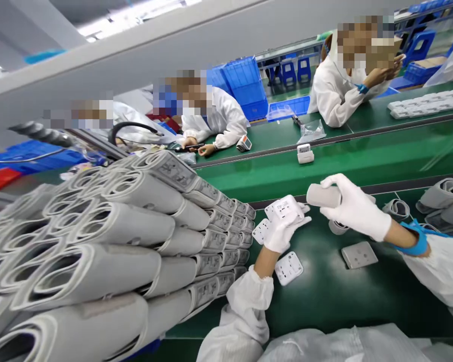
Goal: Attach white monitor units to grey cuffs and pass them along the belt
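My left hand point(283, 231), in a white glove, holds a white plastic device housing point(286, 207) against its thumb side, with some fingertips stretched out past it. My right hand point(357, 208), gloved too and with a blue wrist strap, is wrapped around a grey rolled cuff point(320, 196). The two hands are apart above the green table point(324, 301). Another white housing point(289, 268) with small slots lies below my left hand. A third one point(261, 231) lies to its left, partly covered. Beneath my right hand is a flat grey-white panel point(359, 255).
A tall stack of grey rolled cuffs point(128, 241) fills the left side. More rolled cuffs point(443, 196) lie at the right. A green conveyor belt point(347, 156) crosses behind, carrying a small white device point(305, 154). Co-workers in white coats point(221, 113) sit opposite.
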The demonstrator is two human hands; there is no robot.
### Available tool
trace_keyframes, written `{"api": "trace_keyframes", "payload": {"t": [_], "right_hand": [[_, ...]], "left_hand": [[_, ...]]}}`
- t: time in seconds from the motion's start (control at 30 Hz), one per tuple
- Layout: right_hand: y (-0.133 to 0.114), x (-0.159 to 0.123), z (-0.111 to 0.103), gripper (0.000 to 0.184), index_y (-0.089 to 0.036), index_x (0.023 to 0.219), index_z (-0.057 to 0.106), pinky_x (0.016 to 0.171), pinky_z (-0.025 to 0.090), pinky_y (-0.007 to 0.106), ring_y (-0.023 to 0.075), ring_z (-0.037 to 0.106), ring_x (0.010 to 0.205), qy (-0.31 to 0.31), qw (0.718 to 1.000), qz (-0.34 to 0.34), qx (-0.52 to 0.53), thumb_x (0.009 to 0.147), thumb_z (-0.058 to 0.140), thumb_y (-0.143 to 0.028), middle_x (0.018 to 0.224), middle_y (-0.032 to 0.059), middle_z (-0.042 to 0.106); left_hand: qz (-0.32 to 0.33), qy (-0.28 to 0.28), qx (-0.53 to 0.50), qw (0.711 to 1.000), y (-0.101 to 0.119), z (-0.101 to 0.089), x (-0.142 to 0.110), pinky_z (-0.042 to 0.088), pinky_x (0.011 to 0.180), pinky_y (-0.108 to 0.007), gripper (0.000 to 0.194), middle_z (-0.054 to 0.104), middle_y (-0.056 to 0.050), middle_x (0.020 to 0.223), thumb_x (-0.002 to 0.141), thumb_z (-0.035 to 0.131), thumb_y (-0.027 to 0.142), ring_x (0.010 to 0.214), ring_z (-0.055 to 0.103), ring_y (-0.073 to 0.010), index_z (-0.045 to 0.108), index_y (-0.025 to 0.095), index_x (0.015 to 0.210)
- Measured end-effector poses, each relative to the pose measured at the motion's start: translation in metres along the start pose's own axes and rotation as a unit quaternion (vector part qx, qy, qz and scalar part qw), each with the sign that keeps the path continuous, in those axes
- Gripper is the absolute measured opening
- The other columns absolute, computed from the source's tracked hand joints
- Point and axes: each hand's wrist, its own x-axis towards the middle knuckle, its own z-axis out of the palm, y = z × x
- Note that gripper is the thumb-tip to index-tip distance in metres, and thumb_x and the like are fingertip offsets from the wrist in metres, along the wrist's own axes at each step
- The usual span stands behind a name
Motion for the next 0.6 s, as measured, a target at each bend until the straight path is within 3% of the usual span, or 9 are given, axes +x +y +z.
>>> {"api": "trace_keyframes", "payload": {"t": [0.07, 0.17, 0.27, 0.33, 0.37, 0.43, 0.5, 0.6], "right_hand": [[-0.005, -0.023, -0.004, 0.044, -0.026, 0.119, 0.053, 0.090, 0.060, 0.038, 0.0276, 0.069, 0.112, 0.022, 0.997, -0.030, 0.070, 0.081, 0.077, -0.028, 0.127, 0.0070, 0.066], [0.003, -0.046, 0.000, 0.056, -0.027, 0.144, 0.048, 0.110, 0.054, 0.047, 0.0315, 0.061, 0.134, 0.009, 0.995, -0.062, 0.079, 0.093, 0.071, -0.035, 0.146, 0.0103, 0.060], [0.015, -0.052, 0.000, 0.062, -0.029, 0.160, 0.036, 0.126, 0.041, 0.051, 0.0304, 0.044, 0.152, -0.003, 0.997, -0.050, 0.056, 0.101, 0.056, -0.029, 0.164, 0.0084, 0.045], [0.015, -0.050, -0.005, 0.061, -0.030, 0.162, 0.034, 0.130, 0.035, 0.050, 0.0281, 0.038, 0.156, 0.003, 0.998, -0.031, 0.059, 0.103, 0.050, -0.025, 0.167, 0.0069, 0.039], [0.013, -0.047, -0.009, 0.062, -0.030, 0.162, 0.034, 0.130, 0.035, 0.050, 0.0281, 0.038, 0.156, -0.003, 0.997, -0.022, 0.071, 0.102, 0.052, -0.027, 0.166, 0.0075, 0.039], [0.006, -0.038, -0.016, 0.074, -0.030, 0.160, 0.034, 0.126, 0.041, 0.051, 0.0308, 0.044, 0.151, -0.032, 0.992, -0.005, 0.125, 0.096, 0.068, -0.039, 0.162, 0.0106, 0.042], [0.000, -0.026, -0.021, 0.089, -0.027, 0.153, 0.044, 0.118, 0.049, 0.051, 0.0348, 0.051, 0.143, -0.041, 0.980, 0.011, 0.196, 0.079, 0.085, -0.055, 0.154, 0.0138, 0.047], [-0.004, -0.010, -0.024, 0.073, -0.023, 0.129, 0.061, 0.112, 0.052, 0.051, 0.0344, 0.060, 0.128, 0.012, 0.961, 0.051, 0.270, 0.076, 0.084, -0.068, 0.135, 0.0133, 0.059]], "left_hand": [[-0.005, -0.039, -0.078, 0.996, 0.005, 0.017, -0.008, 0.062, 0.092, -0.044, 0.060, 0.069, -0.014, 0.132, 0.079, 0.082, 0.043, 0.114, 0.070, -0.0309, 0.063, 0.018, 0.131], [-0.017, -0.111, -0.162, 0.980, 0.015, 0.045, -0.016, 0.064, 0.084, -0.041, 0.069, 0.063, -0.015, 0.141, 0.085, 0.079, 0.043, 0.107, 0.072, -0.0287, 0.054, 0.022, 0.145], [0.005, -0.136, -0.132, 0.982, 0.027, 0.064, -0.018, 0.062, 0.068, -0.032, 0.085, 0.052, -0.015, 0.151, 0.094, 0.068, 0.056, 0.092, 0.071, -0.0209, 0.028, 0.030, 0.164], [0.041, -0.147, -0.059, 0.987, 0.035, 0.071, -0.015, 0.057, 0.060, -0.028, 0.102, 0.048, -0.016, 0.154, 0.090, 0.073, 0.059, 0.085, 0.069, -0.0170, 0.011, 0.034, 0.168], [0.065, -0.147, -0.014, 0.987, 0.038, 0.073, -0.013, 0.057, 0.061, -0.027, 0.109, 0.047, -0.017, 0.155, 0.087, 0.077, 0.058, 0.086, 0.069, -0.0170, 0.010, 0.033, 0.168], [0.122, -0.134, 0.063, 0.981, 0.045, 0.076, -0.008, 0.061, 0.077, -0.032, 0.109, 0.046, -0.019, 0.156, 0.083, 0.082, 0.059, 0.103, 0.070, -0.0226, 0.019, 0.027, 0.166], [0.182, -0.103, 0.101, 0.973, 0.050, 0.078, -0.001, 0.057, 0.101, -0.042, 0.103, 0.048, -0.019, 0.154, 0.082, 0.079, 0.066, 0.126, 0.063, -0.0305, 0.029, 0.023, 0.161], [0.234, -0.077, 0.127, 0.961, 0.053, 0.080, 0.008, 0.050, 0.112, -0.049, 0.116, 0.053, -0.020, 0.148, 0.072, 0.075, 0.083, 0.137, 0.056, -0.0375, 0.031, 0.021, 0.160]]}}
